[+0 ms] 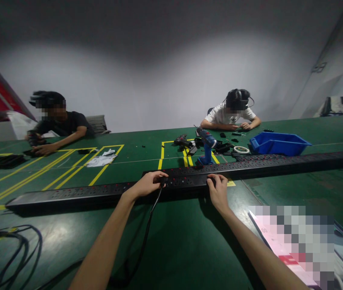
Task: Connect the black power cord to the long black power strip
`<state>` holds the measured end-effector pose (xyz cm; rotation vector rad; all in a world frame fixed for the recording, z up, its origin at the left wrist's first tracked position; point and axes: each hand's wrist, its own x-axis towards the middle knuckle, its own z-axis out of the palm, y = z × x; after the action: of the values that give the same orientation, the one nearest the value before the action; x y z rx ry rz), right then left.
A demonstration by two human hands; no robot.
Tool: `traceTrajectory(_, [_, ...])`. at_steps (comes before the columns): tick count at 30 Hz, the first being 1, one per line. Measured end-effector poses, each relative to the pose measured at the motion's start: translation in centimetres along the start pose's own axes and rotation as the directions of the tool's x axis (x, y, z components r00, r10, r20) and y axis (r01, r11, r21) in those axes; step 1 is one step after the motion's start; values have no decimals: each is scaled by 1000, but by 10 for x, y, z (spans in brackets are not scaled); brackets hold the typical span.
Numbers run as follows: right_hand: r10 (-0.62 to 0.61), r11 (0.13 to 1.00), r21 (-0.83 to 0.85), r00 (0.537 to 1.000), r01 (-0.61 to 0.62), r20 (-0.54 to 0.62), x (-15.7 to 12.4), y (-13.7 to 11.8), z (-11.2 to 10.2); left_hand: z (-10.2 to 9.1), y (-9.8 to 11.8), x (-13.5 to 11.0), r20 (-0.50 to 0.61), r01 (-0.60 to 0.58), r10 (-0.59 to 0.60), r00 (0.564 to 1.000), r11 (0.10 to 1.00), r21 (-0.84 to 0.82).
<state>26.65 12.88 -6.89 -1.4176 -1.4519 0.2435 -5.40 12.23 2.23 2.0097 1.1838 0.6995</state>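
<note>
A long black power strip [105,192] with rows of sockets and small red marks lies across the table. My left hand [147,183] is closed on a black plug [163,181] at the strip's top face; whether the plug sits inside a socket I cannot tell. From it a black cord [149,225] runs down toward me. With bent fingers, my right hand [218,187] grips the right end of the same strip. Directly behind, a second black power strip [268,164] stretches off to the right.
Past the strips stand a blue cordless drill [207,145], a white tape roll [241,150] and a blue bin [280,143]. Coiled cable [23,245] lies near left, a pink printed sheet [275,237] near right. Two people [65,123] [232,112] sit across the green table [183,241].
</note>
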Motion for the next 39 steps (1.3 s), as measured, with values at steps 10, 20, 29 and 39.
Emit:
traceTrajectory(10, [2, 1000, 0, 1000, -2, -3, 0, -1, 0, 2, -19, 2, -149, -14, 36, 988, 988, 152])
traceTrajectory(20, [-170, 948, -273, 986, 163, -2, -5, -24, -6, 14, -28, 2, -216, -21, -7, 976, 992, -127])
traceTrajectory(29, [-416, 858, -155, 840, 489, 349, -41, -98, 11, 18, -34, 1, -240, -40, -7, 971, 980, -193])
traceTrajectory(39, [-429, 894, 46, 818, 447, 383, -16, -160, 66, 18, -35, 0, -229, -89, 19, 973, 950, -300])
